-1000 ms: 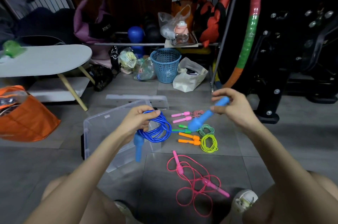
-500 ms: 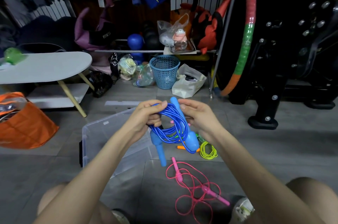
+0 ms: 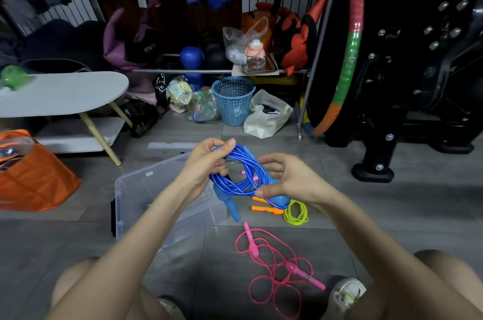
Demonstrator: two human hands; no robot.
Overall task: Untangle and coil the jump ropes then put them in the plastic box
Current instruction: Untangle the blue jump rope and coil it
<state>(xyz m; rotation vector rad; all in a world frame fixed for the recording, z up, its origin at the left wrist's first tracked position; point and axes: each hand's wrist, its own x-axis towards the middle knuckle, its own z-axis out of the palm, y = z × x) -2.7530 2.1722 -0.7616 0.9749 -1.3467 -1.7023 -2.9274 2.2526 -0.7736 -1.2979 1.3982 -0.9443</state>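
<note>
Item under handling: blue rope point(image 3: 243, 178), held in the air at centre frame, above the near right edge of the box point(image 3: 136, 189) and not yet inside it.

Hands: the left hand point(image 3: 206, 163) grasps the upper left end of the coil, fingers curled round the bundled strands. The right hand point(image 3: 290, 181) pinches the lower right end between thumb and fingers, close to the second handle point(image 3: 278, 199).

Orientation: the coil forms a flattened oval. Its long axis runs from upper left to lower right, between the two hands. One handle point(image 3: 231, 206) hangs free below the coil and points toward the bottom of the frame. The second handle lies along the lower right end, bulb end outermost.

Handling assessment: the cord looks like glossy plastic, light, springy and fairly slick, so loops are likely to spring open if the bundle is let go. The handles appear rigid and are the heaviest parts, and a dangling one can drag loops out. The best hold is judged to be across all strands at once, with both handles gathered against the coil. No fragility is noted.

Outstanding: pink rope point(image 3: 271, 264) lies loose and looped at lower centre; yellow rope point(image 3: 296, 213) lies coiled right of centre.
</note>
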